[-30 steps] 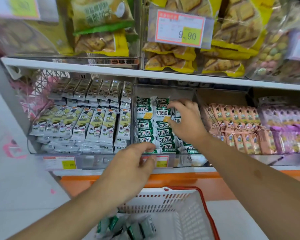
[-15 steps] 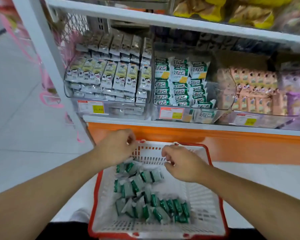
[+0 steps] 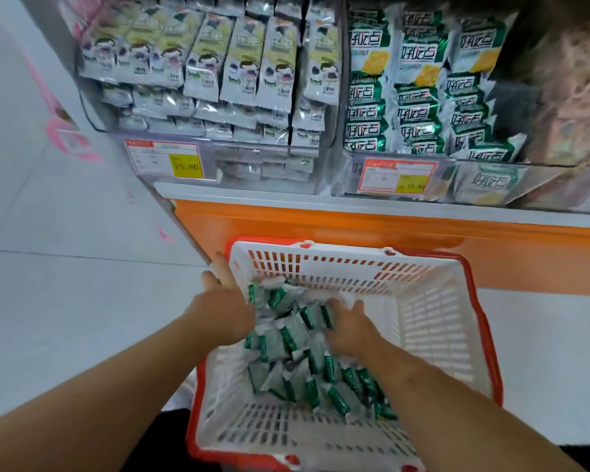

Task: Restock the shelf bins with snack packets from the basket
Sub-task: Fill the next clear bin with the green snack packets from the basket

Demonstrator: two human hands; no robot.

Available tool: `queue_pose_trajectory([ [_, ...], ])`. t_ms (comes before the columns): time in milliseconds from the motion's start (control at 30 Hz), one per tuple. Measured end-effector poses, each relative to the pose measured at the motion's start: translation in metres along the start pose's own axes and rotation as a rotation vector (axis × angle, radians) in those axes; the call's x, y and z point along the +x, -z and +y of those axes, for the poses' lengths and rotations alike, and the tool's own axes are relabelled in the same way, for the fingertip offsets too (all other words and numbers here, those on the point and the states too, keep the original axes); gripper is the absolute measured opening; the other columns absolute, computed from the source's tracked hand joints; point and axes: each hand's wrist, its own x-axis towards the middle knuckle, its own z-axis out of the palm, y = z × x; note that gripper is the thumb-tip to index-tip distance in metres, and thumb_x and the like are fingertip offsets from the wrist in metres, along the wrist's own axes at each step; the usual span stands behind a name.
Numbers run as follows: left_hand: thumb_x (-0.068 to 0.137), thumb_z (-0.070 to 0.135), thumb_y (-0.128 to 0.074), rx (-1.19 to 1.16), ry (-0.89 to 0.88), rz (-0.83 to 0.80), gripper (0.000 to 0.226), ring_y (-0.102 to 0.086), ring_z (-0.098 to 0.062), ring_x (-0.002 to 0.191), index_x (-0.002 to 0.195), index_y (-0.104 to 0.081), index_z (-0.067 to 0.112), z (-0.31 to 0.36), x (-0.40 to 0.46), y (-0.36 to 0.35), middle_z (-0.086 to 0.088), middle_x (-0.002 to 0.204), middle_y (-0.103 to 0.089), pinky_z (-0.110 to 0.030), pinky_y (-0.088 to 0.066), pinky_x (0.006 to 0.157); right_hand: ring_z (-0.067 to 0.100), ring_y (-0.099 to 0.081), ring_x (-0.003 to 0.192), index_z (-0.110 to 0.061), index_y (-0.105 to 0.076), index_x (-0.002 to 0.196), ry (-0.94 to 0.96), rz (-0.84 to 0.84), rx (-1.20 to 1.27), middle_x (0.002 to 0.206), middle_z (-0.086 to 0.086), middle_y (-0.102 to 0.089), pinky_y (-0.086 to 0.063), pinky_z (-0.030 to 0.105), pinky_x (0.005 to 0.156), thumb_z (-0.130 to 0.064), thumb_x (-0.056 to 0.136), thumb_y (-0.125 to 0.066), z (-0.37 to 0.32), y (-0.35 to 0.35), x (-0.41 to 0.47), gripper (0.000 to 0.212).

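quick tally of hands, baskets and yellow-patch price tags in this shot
Bare hands: 2, left hand and right hand
White slotted plastic basket with red rim: 1
Red-bordered price tags with yellow patch: 2
Total: 5

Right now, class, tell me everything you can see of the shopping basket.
The basket is white slotted plastic with a red rim, open at the top, standing on the floor below the orange shelf base. A loose heap of green and white snack packets lies inside, mostly towards its left. The left hand and right hand both reach in among the packets.
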Motion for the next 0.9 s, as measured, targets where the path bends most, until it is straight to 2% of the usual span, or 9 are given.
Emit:
queue_pose_trajectory([
  [167, 0.096, 0.053, -0.055, 0.016, 0.015, -0.018, 0.114, -0.057, -0.042, 0.122, 0.152, 0.033, 0.005, -0.004, 0.008, -0.005, -0.025, 0.155, -0.009, -0.045, -0.051, 0.101, 0.033, -0.056, 0.081, -0.025, -0.038, 0.115, -0.01, 0.115, 0.035, 0.116, 0.012, -0.043, -0.058, 0.046, 0.079, -0.035, 0.093, -0.065, 0.011, -0.02, -0.006, 0.037],
  [300, 0.094, 0.058, -0.055, 0.017, 0.027, -0.041, 0.117, -0.058, -0.042, 0.121, 0.151, 0.036, 0.012, -0.005, 0.007, -0.002, -0.022, 0.158, -0.009, -0.047, -0.052, 0.101, 0.034, -0.062, 0.097, -0.015, -0.032, 0.143, -0.076, 0.195, -0.029, 0.118, 0.013, -0.051, -0.051, 0.038, 0.07, -0.03, 0.093, -0.064, 0.015, -0.011, -0.013, 0.061],
  [400, 0.091, 0.059, -0.059, -0.074, 0.043, -0.109, 0.119, -0.053, -0.044, 0.13, 0.151, 0.036, 0.021, -0.007, 0.002, 0.006, -0.019, 0.164, -0.009, -0.052, -0.047, 0.108, 0.028, -0.064, 0.092, -0.017, -0.022, 0.156, -0.071, 0.152, 0.113, 0.115, 0.011, -0.061, -0.046, 0.032, 0.058, -0.028, 0.088, -0.064, 0.012, 0.017, -0.021, 0.081],
  [467, 0.093, 0.055, -0.057, 0.059, 0.071, -0.107, 0.11, -0.049, -0.044, 0.136, 0.157, 0.023, 0.016, -0.004, -0.006, 0.02, -0.019, 0.163, -0.019, -0.052, -0.045, 0.109, 0.022, -0.066, 0.081, -0.025, -0.031, 0.154, -0.028, 0.093, 0.25, 0.112, 0.004, -0.063, -0.046, 0.029, 0.053, -0.03, 0.085, -0.063, 0.003, 0.049, -0.036, 0.077],
  [533, 0.096, 0.041, -0.052, 0.37, 0.043, -0.063, 0.075, -0.058, -0.035, 0.125, 0.158, -0.022, 0.012, 0.006, -0.018, 0.042, -0.013, 0.145, -0.048, -0.049, -0.05, 0.103, 0.018, -0.065, 0.068, -0.022, -0.052, 0.138, 0.015, -0.03, 0.322, 0.11, 0.004, -0.066, -0.044, 0.027, 0.052, -0.03, 0.09, -0.066, -0.011, 0.086, -0.057, 0.051],
  [600, 0.098, 0.03, -0.047, 0.498, -0.058, -0.072, 0.033, -0.064, -0.022, 0.101, 0.126, -0.059, 0.017, 0.021, -0.034, 0.07, 0.001, 0.107, -0.063, -0.042, -0.055, 0.096, 0.019, -0.058, 0.06, -0.017, -0.063, 0.127, 0.082, -0.155, 0.41, 0.101, 0.009, -0.068, -0.037, 0.028, 0.052, -0.028, 0.092, -0.071, -0.027, 0.12, -0.082, 0.038],
  [700, 0.107, 0.026, -0.042, 0.45, -0.28, -0.195, 0.028, -0.062, -0.018, 0.089, 0.123, -0.063, 0.015, 0.045, -0.059, 0.105, 0.0, 0.101, -0.064, -0.027, -0.055, 0.081, 0.023, -0.059, 0.072, -0.015, -0.06, 0.122, 0.166, -0.232, 0.593, 0.096, 0.011, -0.062, -0.039, 0.032, 0.057, -0.014, 0.095, -0.071, -0.046, 0.166, -0.125, 0.029],
  [800, 0.108, 0.032, -0.042, 0.249, -0.362, -0.26, 0.039, -0.066, -0.018, 0.07, 0.116, -0.069, 0.005, 0.059, -0.083, 0.131, -0.007, 0.095, -0.072, -0.021, -0.055, 0.058, 0.022, -0.068, 0.082, -0.004, -0.051, 0.132, 0.356, -0.257, 0.678, 0.107, 0.017, -0.062, -0.048, 0.033, 0.063, 0.005, 0.094, -0.066, -0.055, 0.207, -0.17, 0.042],
  [900, 0.106, 0.05, -0.047, -0.227, -0.365, -0.291, 0.045, -0.076, -0.025, 0.094, 0.116, -0.066, 0.01, 0.07, -0.111, 0.146, -0.009, 0.109, -0.074, -0.038, -0.064, 0.081, 0.023, -0.065, 0.095, -0.003, -0.048, 0.126, 0.541, -0.167, 0.651, 0.115, 0.018, -0.064, -0.055, 0.036, 0.075, 0.013, 0.081, -0.072, -0.054, 0.242, -0.211, 0.054],
])
